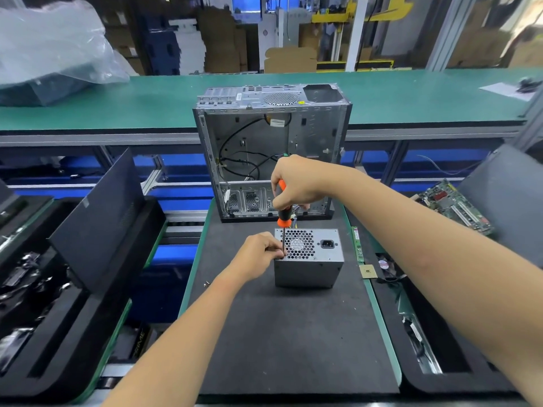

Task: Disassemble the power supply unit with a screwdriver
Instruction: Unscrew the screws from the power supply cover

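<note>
A grey metal power supply unit (pixel 310 259) stands on the black mat (pixel 293 333), its honeycomb fan grille and power socket facing up. My right hand (pixel 296 183) grips the orange and black handle of a screwdriver (pixel 283 218), held upright above the unit. The thin shaft runs down to the top left corner of the unit. My left hand (pixel 258 254) rests against the unit's left side, fingers pinched around the shaft near the tip. The tip itself is hidden by those fingers.
An open, gutted computer case (pixel 273 151) stands just behind the unit. A RAM stick (pixel 357 245) and a CPU chip (pixel 368 271) lie at the mat's right edge, a motherboard (pixel 452 205) farther right. Black trays with parts flank both sides; a dark panel (pixel 97 218) leans left.
</note>
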Motion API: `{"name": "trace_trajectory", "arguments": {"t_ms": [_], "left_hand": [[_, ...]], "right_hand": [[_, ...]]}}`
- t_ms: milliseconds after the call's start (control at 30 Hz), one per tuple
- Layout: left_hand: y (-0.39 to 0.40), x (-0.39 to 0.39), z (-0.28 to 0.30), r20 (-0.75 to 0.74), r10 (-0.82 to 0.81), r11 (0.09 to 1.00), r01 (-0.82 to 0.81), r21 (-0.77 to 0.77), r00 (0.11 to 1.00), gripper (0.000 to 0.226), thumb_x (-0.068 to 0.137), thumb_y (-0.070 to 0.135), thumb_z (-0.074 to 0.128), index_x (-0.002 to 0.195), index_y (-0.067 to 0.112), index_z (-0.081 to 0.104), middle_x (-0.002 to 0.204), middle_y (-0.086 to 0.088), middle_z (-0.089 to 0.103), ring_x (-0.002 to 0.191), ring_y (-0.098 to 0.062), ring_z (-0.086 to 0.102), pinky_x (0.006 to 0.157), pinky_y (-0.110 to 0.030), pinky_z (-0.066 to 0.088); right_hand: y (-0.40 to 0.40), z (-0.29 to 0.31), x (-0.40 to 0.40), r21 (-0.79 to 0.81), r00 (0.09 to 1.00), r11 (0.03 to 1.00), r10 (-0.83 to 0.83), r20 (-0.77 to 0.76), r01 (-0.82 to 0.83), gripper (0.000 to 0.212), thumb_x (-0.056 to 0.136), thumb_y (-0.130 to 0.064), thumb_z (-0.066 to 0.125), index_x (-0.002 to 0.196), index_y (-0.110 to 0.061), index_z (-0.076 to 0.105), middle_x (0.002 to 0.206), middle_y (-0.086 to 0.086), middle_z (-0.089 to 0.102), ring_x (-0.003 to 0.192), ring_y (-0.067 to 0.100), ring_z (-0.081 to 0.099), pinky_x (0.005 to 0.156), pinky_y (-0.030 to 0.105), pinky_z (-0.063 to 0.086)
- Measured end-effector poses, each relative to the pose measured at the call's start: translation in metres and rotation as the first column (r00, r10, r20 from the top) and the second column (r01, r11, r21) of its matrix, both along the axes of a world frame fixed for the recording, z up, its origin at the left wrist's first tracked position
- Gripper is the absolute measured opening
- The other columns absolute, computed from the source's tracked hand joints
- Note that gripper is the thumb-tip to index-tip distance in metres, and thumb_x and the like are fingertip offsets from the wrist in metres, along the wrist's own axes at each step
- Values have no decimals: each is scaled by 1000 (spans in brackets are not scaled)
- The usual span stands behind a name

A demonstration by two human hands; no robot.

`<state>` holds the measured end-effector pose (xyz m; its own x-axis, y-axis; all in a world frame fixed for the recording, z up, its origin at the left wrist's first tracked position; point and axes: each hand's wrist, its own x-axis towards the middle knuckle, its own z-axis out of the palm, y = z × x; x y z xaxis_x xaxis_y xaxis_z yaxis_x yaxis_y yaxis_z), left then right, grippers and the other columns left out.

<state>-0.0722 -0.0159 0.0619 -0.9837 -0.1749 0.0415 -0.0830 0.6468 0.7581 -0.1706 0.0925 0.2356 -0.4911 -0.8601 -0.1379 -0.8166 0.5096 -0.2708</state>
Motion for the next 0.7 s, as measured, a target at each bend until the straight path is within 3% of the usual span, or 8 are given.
{"name": "trace_trajectory", "arguments": {"t_ms": [167, 233, 367, 500, 600, 700], "left_hand": [[0, -2, -1, 12, 15, 1000, -16, 27, 1000, 14, 89, 4, 62, 81, 9, 72, 82, 6, 59, 75, -8, 59, 74, -14, 48], [-1, -2, -2, 17, 14, 999, -15, 35, 1000, 15, 88, 3, 62, 79, 10, 71, 81, 7, 59, 74, -7, 58, 76, -18, 49], [-3, -1, -2, 23, -8, 998, 6, 58, 1000, 23, 88, 2, 62, 74, 19, 69, 81, 7, 60, 73, -2, 59, 73, -12, 49], [-4, -2, -2, 20, -14, 997, 12, 78, 1000, 25, 87, 0, 63, 72, 19, 69, 85, 2, 62, 82, -14, 64, 81, -23, 54], [-5, -2, -2, 22, -19, 997, 18, 72, 1000, 25, 87, -1, 62, 72, 18, 69, 84, 1, 62, 83, -16, 64, 80, -26, 53], [-6, -1, -1, 26, -45, 996, 43, 79, 999, 24, 86, -3, 62, 73, 16, 70, 80, 5, 60, 72, -2, 59, 66, -12, 45]], "right_hand": [[4, 2, 2, -14, 1000, 1000, -10, 6, 10, 14, 76, -23, 67, 73, -9, 67, 58, 11, 69, 47, 18, 65, 47, 21, 46], [4, 3, 2, -9, 1000, 1000, -12, 5, 12, 15, 76, -23, 67, 75, -9, 67, 57, 11, 69, 46, 18, 64, 47, 21, 45], [3, 3, 2, -15, 1000, 1000, -3, 6, 3, 13, 75, -22, 66, 73, -10, 66, 50, 7, 66, 44, 17, 64, 48, 22, 48], [4, 5, 3, 7, 999, 1000, -18, 42, 17, 14, 76, -22, 65, 75, -8, 66, 46, 4, 65, 48, 19, 67, 56, 29, 54], [4, 6, 9, 103, 1000, 994, -21, 6, 20, 31, 83, -34, 62, 75, -4, 63, 47, 6, 65, 49, 22, 69, 54, 30, 55], [3, 7, 18, 202, 998, 978, -52, -19, 54, 49, 93, -47, 47, 70, -4, 52, 44, 10, 63, 40, 25, 65, 55, 33, 59]]}}
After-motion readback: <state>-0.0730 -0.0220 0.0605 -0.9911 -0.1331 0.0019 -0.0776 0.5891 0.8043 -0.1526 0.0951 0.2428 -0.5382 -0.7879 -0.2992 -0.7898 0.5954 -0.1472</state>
